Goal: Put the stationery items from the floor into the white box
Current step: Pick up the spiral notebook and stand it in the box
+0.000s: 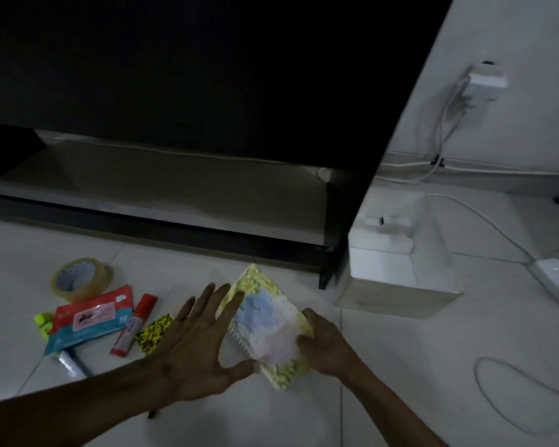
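Left hand [197, 346] spread flat, fingers apart, low centre of frame; fingertips overlap the left edge of one spiral notebook [267, 327]. Right hand [323, 346] closed on the notebook's right edge, thumb on the pastel cover. Whether the notebook lies on the floor [400, 366] or is slightly lifted cannot be told.

Loose items on the tiles, lower left of frame, counted:
- one roll of clear tape [82, 279], uppermost
- one pack of wet wipes [91, 319], red and teal
- one red glue stick [134, 325], just right of the pack
- one yellow-and-black patterned piece [153, 332], beside the glue stick
- one small yellow-green object [43, 322], at the pack's left edge
- one silvery tube or pen [71, 362], partly under the pack

One white box [397, 296], open top, right of centre, against the dark furniture leg [328, 269]. Inside, only white shapes at its far end, too washed out to identify.
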